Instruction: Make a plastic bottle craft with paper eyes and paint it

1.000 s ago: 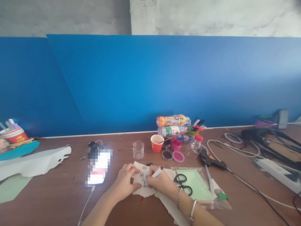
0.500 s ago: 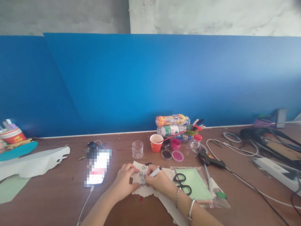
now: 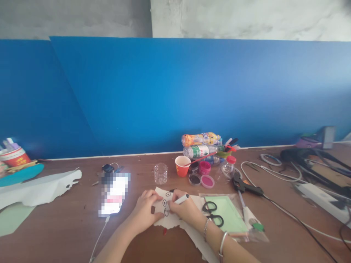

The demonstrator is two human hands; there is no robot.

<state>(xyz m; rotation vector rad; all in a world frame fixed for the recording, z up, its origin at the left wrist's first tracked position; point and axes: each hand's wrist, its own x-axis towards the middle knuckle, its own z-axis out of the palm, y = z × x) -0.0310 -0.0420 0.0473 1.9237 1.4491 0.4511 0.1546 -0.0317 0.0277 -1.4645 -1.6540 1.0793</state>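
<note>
A piece of white paper [image 3: 173, 220] with a torn lower edge lies in front of me. On it are two black ringed eyes with dots and, below them, a small curved outline. My right hand [image 3: 179, 205] grips a white marker [image 3: 182, 199] with a dark end; its tip is hidden behind my fingers, over the drawing. My left hand [image 3: 146, 210] rests at the paper's left edge, thumb and fingers apart, holding it down. Beside my right wrist lie black-handled scissors [image 3: 216, 220], partly over a clear packet of light green paper [image 3: 229, 215].
Behind my hands stand a cut clear plastic cup [image 3: 160, 174], a red paper cup [image 3: 181, 171] and open paint pots [image 3: 204, 168]. Bottles [image 3: 201, 139] lie farther back. Rightward are a glue gun [image 3: 246, 187], cables and a power strip [image 3: 323, 202]. A lit phone [image 3: 113, 195] lies left.
The black outline below the eyes has grown into a more closed loop. My right hand has shifted very slightly; my left hand stays in place.
</note>
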